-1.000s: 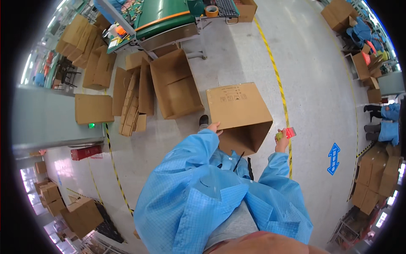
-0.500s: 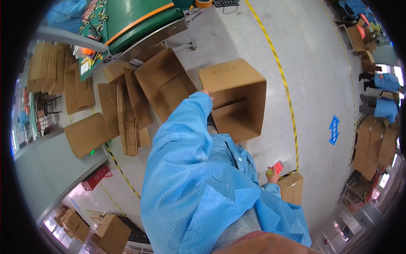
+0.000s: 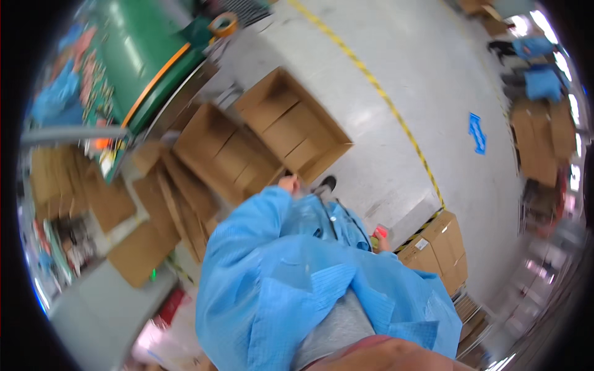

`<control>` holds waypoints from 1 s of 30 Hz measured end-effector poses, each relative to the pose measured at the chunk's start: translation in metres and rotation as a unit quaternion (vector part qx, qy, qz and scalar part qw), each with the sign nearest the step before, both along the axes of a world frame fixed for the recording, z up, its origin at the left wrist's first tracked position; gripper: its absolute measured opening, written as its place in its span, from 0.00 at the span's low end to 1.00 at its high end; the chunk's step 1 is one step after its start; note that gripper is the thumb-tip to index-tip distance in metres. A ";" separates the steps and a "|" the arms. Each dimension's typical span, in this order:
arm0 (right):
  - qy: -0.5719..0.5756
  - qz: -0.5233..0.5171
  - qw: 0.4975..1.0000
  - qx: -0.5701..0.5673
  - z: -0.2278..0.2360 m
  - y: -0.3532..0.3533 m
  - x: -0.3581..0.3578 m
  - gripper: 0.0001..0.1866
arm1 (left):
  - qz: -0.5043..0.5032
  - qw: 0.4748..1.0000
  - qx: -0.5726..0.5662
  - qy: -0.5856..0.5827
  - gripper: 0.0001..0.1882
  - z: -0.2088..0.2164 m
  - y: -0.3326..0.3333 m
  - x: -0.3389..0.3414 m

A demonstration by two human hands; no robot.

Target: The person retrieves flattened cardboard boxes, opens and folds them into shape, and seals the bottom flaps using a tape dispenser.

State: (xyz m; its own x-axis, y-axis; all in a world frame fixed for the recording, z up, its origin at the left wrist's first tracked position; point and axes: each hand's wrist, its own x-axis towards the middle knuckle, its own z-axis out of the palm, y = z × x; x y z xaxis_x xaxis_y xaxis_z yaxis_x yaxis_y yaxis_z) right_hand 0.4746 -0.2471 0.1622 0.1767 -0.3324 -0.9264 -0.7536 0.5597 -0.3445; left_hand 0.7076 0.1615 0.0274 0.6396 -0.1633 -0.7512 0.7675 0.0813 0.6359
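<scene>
An open cardboard box (image 3: pixel 306 123) stands ahead of me with its opening up, side by side with a second open cardboard box (image 3: pixel 226 148) on its left. My left hand (image 3: pixel 289 183) is at the near corner where the two boxes meet, its fingers curled at the edge of the right-hand box; blur hides the exact hold. Lower right, my right hand (image 3: pixel 382 243) is closed around a small red and yellow-green object (image 3: pixel 380 231), whose kind I cannot make out. Part of that hand is hidden by my blue sleeve.
Flattened cardboard (image 3: pixel 179 198) leans to the left of the boxes. A green-topped workbench (image 3: pixel 139 55) holds a roll of orange tape (image 3: pixel 223 25). Closed cartons (image 3: pixel 436 247) stand at right, near a yellow floor line (image 3: pixel 396 111). People in blue (image 3: pixel 541 83) are at far right.
The right-hand box has turned from facing me to opening upward, against the other box. My left hand has moved to its near corner. The whole view has swung round.
</scene>
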 end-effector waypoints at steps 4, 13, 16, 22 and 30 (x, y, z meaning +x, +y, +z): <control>0.028 0.035 0.998 -0.038 0.010 0.003 0.011 0.19 | -0.242 0.967 0.082 -0.023 0.23 0.034 -0.060 -0.058; -0.194 0.054 0.961 -0.190 0.052 -0.024 -0.115 0.18 | -0.525 0.784 0.155 -0.293 0.09 0.053 -0.160 -0.040; -0.121 -0.036 0.967 -0.221 0.017 -0.047 -0.225 0.22 | -0.382 0.904 0.120 -0.147 0.10 0.084 -0.258 -0.051; -0.104 -0.471 0.849 -0.217 -0.023 -0.019 -0.401 0.26 | -0.613 0.779 -0.006 -0.130 0.16 0.117 -0.455 -0.210; 0.150 -0.708 0.641 -0.255 -0.045 0.072 -0.458 0.30 | -0.866 0.459 -0.148 -0.134 0.17 0.149 -0.618 -0.462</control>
State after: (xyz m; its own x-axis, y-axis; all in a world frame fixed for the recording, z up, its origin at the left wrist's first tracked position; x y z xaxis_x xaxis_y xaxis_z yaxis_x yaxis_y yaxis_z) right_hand 0.0168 -0.1752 0.1172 -0.7978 -0.2352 -0.5551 0.3114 0.6277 -0.7135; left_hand 0.2459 -0.4563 0.1765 -0.5787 -0.6710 -0.4634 -0.2578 -0.3886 0.8846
